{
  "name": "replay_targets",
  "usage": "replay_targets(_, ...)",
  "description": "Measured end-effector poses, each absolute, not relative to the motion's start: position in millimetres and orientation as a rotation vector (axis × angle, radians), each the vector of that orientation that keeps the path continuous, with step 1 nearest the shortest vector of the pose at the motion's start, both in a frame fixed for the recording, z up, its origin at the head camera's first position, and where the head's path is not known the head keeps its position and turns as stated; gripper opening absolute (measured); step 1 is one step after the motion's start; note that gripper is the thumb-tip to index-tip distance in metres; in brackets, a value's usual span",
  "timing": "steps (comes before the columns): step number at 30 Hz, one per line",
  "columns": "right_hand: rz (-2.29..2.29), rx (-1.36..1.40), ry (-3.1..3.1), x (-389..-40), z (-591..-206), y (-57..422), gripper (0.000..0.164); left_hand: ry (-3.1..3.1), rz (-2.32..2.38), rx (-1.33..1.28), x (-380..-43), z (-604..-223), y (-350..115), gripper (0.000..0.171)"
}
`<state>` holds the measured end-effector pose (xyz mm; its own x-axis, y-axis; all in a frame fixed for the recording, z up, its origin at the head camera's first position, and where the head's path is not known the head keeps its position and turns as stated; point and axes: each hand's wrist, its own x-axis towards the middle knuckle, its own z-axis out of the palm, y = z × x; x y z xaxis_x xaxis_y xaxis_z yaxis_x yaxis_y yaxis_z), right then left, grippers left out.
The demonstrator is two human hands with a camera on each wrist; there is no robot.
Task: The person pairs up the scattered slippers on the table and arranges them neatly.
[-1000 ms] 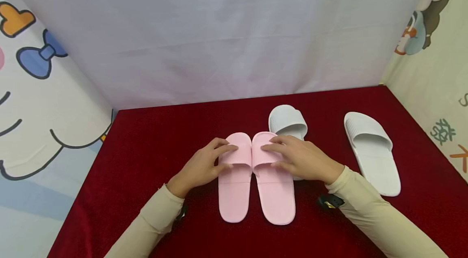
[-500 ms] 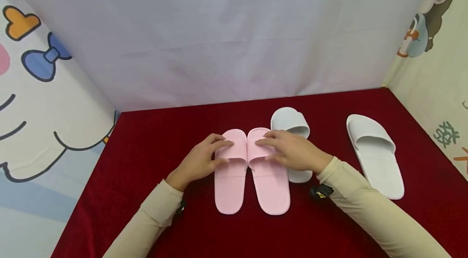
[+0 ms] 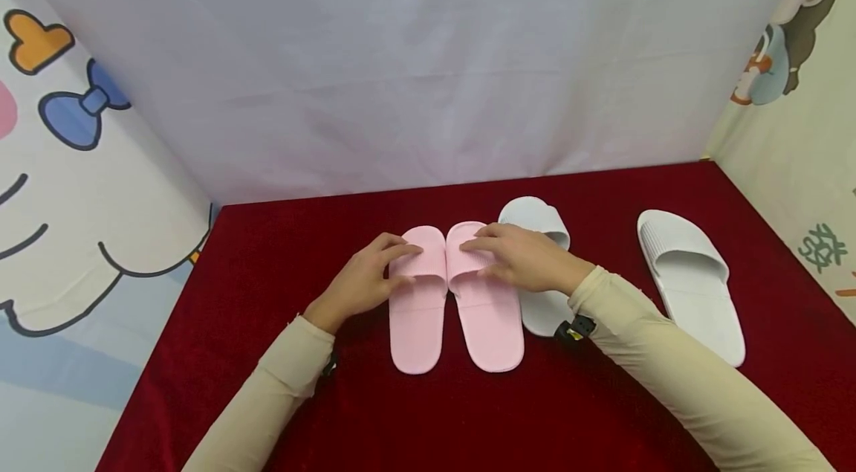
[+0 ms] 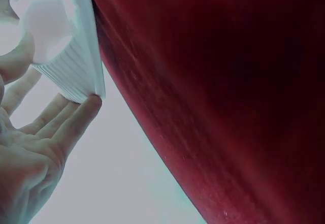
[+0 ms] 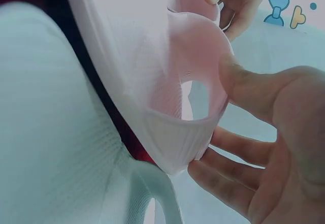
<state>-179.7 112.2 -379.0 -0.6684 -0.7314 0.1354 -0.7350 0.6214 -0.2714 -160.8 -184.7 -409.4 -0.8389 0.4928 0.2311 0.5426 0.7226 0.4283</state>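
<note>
Two pink slippers lie side by side on the red cloth, straps toward the back, touching at the front and splayed apart at the heels. My left hand [image 3: 361,275] holds the left pink slipper [image 3: 417,338] by its strap; in the left wrist view the fingertips meet the ribbed strap [image 4: 71,74], thumb by its opening. On the right pink slipper [image 3: 493,334], my right hand [image 3: 535,260] grips the strap, its thumb [image 5: 241,79] on the rear edge and fingers along the outer side. A white slipper [image 3: 545,312] lies partly hidden beneath the right hand and wrist.
Farther right, another white slipper [image 3: 698,301] lies at a slant. The red cloth [image 3: 281,249] covers the table, with a white curtain [image 3: 401,70] behind it and cartoon-printed walls [image 3: 80,219] at both sides.
Both hands have pushed the pink slippers away from me and slightly left, still side by side. More of the near white slipper's heel shows now. The far right white slipper stays put.
</note>
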Motion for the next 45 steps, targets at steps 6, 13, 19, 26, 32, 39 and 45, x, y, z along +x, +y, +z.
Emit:
replay_targets(6,0.489,1.234,-2.895,-188,-375,108,0.042,-2.842,-0.774,-0.813,-170,-408,-186,0.041)
replay_targets(13,0.504,1.207,-2.947,-198,-374,104,0.043,-2.855,-0.781,-0.787,-177,-409,-187,0.042)
replay_targets(19,0.496,1.202,-2.977,-206,-374,99,0.044,-2.851,-0.784,-0.777,-183,-411,-190,0.042)
replay_targets(26,0.485,1.192,-2.983,-214,-373,93,0.044,-2.843,-0.784,-0.770,-191,-410,-192,0.043)
replay_targets(32,0.527,1.201,-2.976,-222,-380,90,0.045,-2.885,-0.785,-0.724,-195,-413,-194,0.043)
replay_targets(39,0.587,1.197,-3.021,-225,-386,91,0.045,-2.910,-0.788,-0.717,-196,-417,-194,0.043)
replay_targets(45,0.601,1.208,-3.044,-227,-389,89,0.044,-2.910,-0.815,-0.721,-196,-417,-196,0.044)
